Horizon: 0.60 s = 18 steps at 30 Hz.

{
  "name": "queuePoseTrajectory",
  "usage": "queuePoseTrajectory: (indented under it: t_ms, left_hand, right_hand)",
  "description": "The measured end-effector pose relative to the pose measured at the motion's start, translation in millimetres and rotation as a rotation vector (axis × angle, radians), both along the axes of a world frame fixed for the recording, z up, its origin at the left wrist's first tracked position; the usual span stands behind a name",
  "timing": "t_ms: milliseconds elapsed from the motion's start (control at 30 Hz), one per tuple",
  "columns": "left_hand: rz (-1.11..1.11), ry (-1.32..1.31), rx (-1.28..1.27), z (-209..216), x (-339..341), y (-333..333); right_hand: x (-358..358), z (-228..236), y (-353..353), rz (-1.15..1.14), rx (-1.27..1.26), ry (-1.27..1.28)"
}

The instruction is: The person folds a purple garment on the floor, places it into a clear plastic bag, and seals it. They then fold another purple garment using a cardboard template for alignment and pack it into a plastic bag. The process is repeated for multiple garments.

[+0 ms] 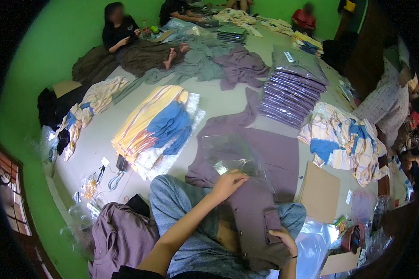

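Observation:
A folded mauve shirt (pixel 253 223) with a button front and a chest pocket lies across my lap. My right hand (pixel 284 240) grips its near right edge, thumb on top by the pocket. At the shirt's far end a clear plastic bag (pixel 233 156) spreads out. The fingers of my left hand (pixel 230 183) are pinched together on the bag's near edge, above the shirt. How far the shirt reaches into the bag I cannot tell. Beyond my knees another mauve shirt (pixel 279 153) is spread on the floor, partly under the bag.
A tall stack of bagged mauve shirts (pixel 291 93) stands ahead. Yellow and blue folded garments (pixel 158 123) lie left, a patterned heap (pixel 342 139) right. Cardboard sheets (pixel 319 190) and clear bags (pixel 312 246) are by my right knee, a mauve garment (pixel 121 237) at my left. Several people sit farther back.

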<state>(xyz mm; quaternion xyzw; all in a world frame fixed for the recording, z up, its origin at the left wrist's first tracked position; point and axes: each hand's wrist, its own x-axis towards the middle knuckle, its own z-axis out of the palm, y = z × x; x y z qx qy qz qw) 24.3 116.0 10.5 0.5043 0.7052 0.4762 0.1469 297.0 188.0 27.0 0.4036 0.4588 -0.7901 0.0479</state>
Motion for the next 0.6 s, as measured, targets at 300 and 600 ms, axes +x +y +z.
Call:
queuePoseTrajectory:
  t_ms: [300, 600]
  left_hand:
    - [-0.121, 0.156, 0.09, 24.0, 43.9, -9.6]
    - [-0.214, 0.129, 0.094, 53.9, 79.1, -14.7]
  right_hand:
    - [-13.2, 3.9, 1.4, -0.092, 0.136, 0.079]
    - [-34.6, 21.9, -22.9, -0.13, 0.19, 0.21]
